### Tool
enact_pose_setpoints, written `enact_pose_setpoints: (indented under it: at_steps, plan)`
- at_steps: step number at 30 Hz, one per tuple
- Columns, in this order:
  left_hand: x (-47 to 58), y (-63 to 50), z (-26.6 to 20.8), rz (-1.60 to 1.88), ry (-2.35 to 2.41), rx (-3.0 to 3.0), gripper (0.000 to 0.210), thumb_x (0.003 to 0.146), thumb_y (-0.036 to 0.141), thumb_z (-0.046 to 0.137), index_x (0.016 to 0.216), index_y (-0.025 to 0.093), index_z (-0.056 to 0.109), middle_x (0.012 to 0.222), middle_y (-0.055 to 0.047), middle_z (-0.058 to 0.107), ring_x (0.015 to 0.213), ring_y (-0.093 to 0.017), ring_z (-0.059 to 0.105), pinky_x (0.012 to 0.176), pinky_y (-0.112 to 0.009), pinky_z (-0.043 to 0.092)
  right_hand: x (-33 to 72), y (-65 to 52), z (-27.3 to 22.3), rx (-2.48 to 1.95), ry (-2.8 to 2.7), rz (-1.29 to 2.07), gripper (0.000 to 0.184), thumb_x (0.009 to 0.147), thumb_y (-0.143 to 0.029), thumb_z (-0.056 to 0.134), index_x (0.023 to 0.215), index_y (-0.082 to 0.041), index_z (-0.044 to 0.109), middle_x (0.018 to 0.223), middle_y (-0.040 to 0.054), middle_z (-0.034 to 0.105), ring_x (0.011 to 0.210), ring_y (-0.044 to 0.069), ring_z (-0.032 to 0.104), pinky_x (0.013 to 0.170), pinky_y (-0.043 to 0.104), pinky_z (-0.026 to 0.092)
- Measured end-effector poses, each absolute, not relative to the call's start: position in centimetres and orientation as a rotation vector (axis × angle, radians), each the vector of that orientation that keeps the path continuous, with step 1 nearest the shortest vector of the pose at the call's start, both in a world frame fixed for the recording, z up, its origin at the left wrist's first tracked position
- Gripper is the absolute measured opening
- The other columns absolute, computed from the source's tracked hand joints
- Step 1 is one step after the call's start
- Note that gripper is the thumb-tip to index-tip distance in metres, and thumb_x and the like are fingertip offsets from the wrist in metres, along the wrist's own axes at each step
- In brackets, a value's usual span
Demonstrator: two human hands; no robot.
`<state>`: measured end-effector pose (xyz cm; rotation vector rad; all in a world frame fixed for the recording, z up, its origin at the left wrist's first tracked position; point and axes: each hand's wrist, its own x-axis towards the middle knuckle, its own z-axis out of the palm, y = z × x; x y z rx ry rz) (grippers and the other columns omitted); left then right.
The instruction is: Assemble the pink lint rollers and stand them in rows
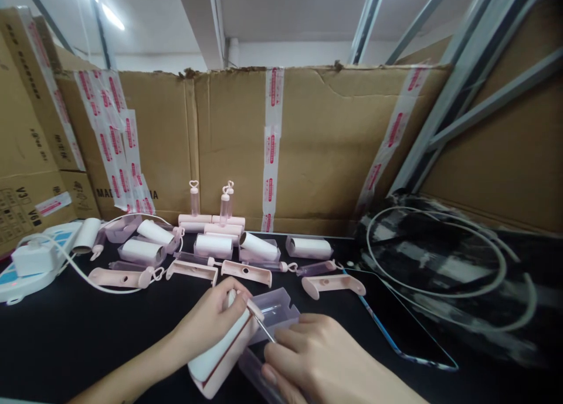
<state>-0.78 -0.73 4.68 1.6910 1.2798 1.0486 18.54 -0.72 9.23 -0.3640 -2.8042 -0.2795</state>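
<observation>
My left hand [213, 316] is closed around the upper end of a lint roller, a white paper roll [217, 351] set in a pale pink holder [226, 369]. The roller lies slanted in front of me. In my right hand [319, 351] is a thin metal rod-like tool [264, 328]; its grip is hidden by my fingers. The tool's far end meets the pink end piece near my left thumb. Behind and beside the roller, a translucent purple cover [279, 304] rests on the black table, partly hidden by my right hand.
Several white rolls in purple covers [213, 245] and loose pink holders [246, 271] line the back. Pink assembled pieces with heart-shaped loops [224, 207] stand against the cardboard wall [316, 158]. A phone or tablet [400, 316] and coiled cable [504, 269] lie right, a power strip [48, 272] left.
</observation>
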Motion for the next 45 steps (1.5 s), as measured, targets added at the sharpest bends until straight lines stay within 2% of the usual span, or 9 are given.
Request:
enact_pose_setpoints:
  at_steps: [4,9,12,16,22,31,36,40,45]
  plan:
    - [-0.7,-1.5,4.8,1.087,1.256,1.759,0.025,0.086,0.039,0.043,0.092,0.017,0.054,0.080,-0.003,0.060,0.077,-0.019,0.056,0.071,-0.027,0.041,18.1,-1.4,8.4,-0.429,-2.730,-0.448,0.018,0.082,-0.024,0.053,0.066,-0.019,0.047,0.074,0.0024,0.057,0.049,0.012,0.047,0.047,0.025,0.034]
    - [-1.0,-1.5,5.0,1.218,1.238,1.808,0.024,0.085,0.036,0.047,0.099,0.017,0.053,0.084,-0.003,0.059,0.077,-0.017,0.056,0.072,-0.026,0.042,17.3,-1.0,6.6,-0.427,-2.551,-0.542,0.027,0.092,-0.020,0.033,0.067,-0.019,0.045,0.069,0.0029,0.053,0.043,0.012,0.041,0.043,0.025,0.032]
    - [-0.7,-1.4,5.2,1.294,1.224,1.766,0.025,0.085,0.037,0.048,0.099,0.018,0.054,0.085,-0.003,0.060,0.078,-0.018,0.056,0.073,-0.025,0.041,17.1,-0.6,5.9,-0.398,-2.493,-0.522,0.027,0.093,-0.019,0.031,0.071,-0.018,0.047,0.070,0.0031,0.053,0.045,0.011,0.043,0.043,0.024,0.032]
    - [0.1,-0.8,6.1,1.387,1.238,1.560,0.034,0.086,0.044,0.046,0.108,0.018,0.052,0.081,-0.002,0.060,0.068,-0.015,0.054,0.064,-0.024,0.042,17.3,0.3,5.8,-0.450,-2.417,-0.605,0.027,0.093,-0.019,0.032,0.073,-0.018,0.050,0.070,0.0038,0.053,0.050,0.013,0.047,0.045,0.024,0.034]
    - [2.6,1.2,8.6,1.560,1.115,1.506,0.031,0.085,0.042,0.046,0.099,0.016,0.056,0.084,-0.002,0.061,0.071,-0.015,0.054,0.065,-0.024,0.042,18.7,3.1,7.3,-0.368,-2.235,-0.682,0.023,0.090,-0.019,0.044,0.069,-0.017,0.052,0.074,0.0052,0.057,0.065,0.015,0.048,0.056,0.025,0.036]
    - [5.1,1.8,8.5,1.789,1.175,1.341,0.020,0.085,0.041,0.043,0.086,0.022,0.048,0.071,0.003,0.053,0.058,-0.011,0.050,0.055,-0.020,0.040,20.3,4.5,9.0,-0.240,-2.178,-0.917,0.030,0.089,-0.021,0.044,0.061,-0.018,0.054,0.058,0.0011,0.048,0.054,0.013,0.038,0.050,0.025,0.028]
    - [4.0,2.3,8.9,1.746,1.061,1.127,0.019,0.080,0.040,0.046,0.085,0.022,0.048,0.061,0.005,0.054,0.050,-0.012,0.052,0.052,-0.022,0.042,20.2,4.6,9.0,-0.230,-2.226,-0.912,0.031,0.089,-0.019,0.042,0.059,-0.018,0.051,0.058,0.0006,0.047,0.053,0.013,0.039,0.049,0.025,0.030]
    - [1.0,3.0,10.1,1.791,0.884,0.863,0.028,0.077,0.046,0.037,0.080,0.020,0.047,0.053,0.005,0.053,0.041,-0.012,0.050,0.044,-0.023,0.042,22.6,5.5,8.9,-0.479,-2.096,-0.870,0.030,0.088,-0.017,0.041,0.059,-0.018,0.050,0.061,0.0018,0.047,0.049,0.011,0.037,0.044,0.024,0.027]
    - [-1.3,2.8,10.6,1.750,1.049,1.262,0.028,0.073,0.045,0.049,0.090,0.022,0.047,0.067,0.003,0.060,0.047,-0.013,0.054,0.043,-0.022,0.041,25.8,7.4,9.8,-0.755,-2.304,-0.650,0.034,0.092,-0.024,0.034,0.064,-0.018,0.051,0.069,0.0014,0.046,0.047,0.008,0.040,0.043,0.022,0.026]
